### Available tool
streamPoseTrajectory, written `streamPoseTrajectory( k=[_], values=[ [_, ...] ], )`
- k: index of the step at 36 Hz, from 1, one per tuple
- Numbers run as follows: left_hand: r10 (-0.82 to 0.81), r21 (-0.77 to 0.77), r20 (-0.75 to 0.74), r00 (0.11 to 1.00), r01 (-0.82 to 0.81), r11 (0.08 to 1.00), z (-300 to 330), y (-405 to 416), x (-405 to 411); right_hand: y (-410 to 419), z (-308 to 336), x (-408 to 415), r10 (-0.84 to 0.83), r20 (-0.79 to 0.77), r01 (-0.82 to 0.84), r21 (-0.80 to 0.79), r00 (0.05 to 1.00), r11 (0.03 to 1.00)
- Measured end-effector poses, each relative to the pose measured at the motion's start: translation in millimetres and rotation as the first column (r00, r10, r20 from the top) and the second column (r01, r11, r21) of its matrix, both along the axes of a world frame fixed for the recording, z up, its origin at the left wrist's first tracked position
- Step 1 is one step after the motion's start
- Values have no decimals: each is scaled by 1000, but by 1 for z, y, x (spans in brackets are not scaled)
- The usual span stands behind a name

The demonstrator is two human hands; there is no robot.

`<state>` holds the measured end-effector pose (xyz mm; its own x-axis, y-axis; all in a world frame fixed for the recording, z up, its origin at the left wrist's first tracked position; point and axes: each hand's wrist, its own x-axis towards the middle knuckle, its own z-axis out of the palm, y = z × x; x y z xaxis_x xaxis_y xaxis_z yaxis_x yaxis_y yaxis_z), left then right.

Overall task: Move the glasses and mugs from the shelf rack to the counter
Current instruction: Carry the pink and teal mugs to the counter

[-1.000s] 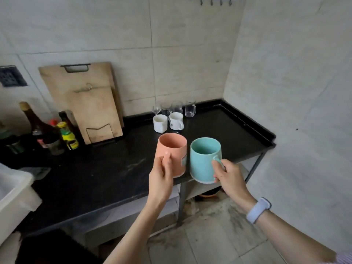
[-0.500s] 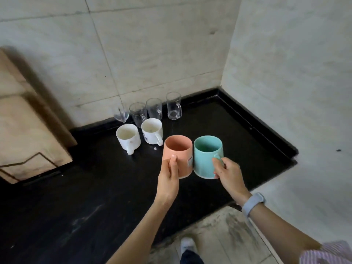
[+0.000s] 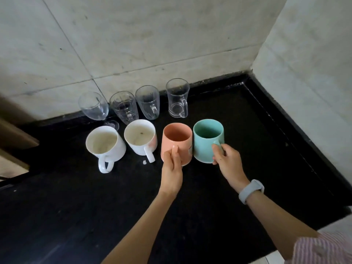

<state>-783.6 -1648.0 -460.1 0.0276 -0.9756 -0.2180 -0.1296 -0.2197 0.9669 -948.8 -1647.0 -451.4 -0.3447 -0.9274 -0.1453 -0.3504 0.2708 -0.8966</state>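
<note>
Near the back corner of the black counter (image 3: 247, 168), I grip the orange mug (image 3: 176, 141) in my left hand (image 3: 171, 168) and the teal mug (image 3: 206, 141) by its handle in my right hand (image 3: 227, 161), rims nearly touching, so setting down carelessly could chip them or knock the white mug (image 3: 140, 137); no writing is legible.

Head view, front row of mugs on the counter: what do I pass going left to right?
white mug with handle toward the camera → second white mug → orange mug, held by the left hand → teal mug, held by the right hand.
</note>
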Motion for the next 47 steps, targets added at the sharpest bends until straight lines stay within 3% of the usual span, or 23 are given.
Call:
streamPoseTrajectory(
  k=[7,18,25,29,34,39,43,47],
  values=[
    [-5,-22,-55,998,4,1000,-8,-22,-5,-27,-13,1,-6,81,9,-28,997,1000],
    [-42,-4,60,997,43,999,-24,-35,-8,-41,-21,11,-8,193,-1,47,981,999],
    [110,-34,184,977,-106,994,-22,-33,-15,-36,-19,18,-105,97,100,60,990,993],
    [174,-22,237,956,-174,984,-15,-28,-23,-35,-15,19,-82,36,79,100,996,992],
    [177,25,276,945,-191,981,0,-26,-25,-32,-2,17,-14,-72,27,174,997,984],
    [125,-16,319,939,-126,992,27,-13,-8,-21,33,28,-13,-289,35,71,957,997],
    [6,-103,555,832,61,993,56,-8,29,-19,64,52,117,-440,-161,-63,890,985],
    [44,-143,803,594,120,983,94,6,93,-19,101,100,321,-537,-467,-159,780,870]
  ],
)
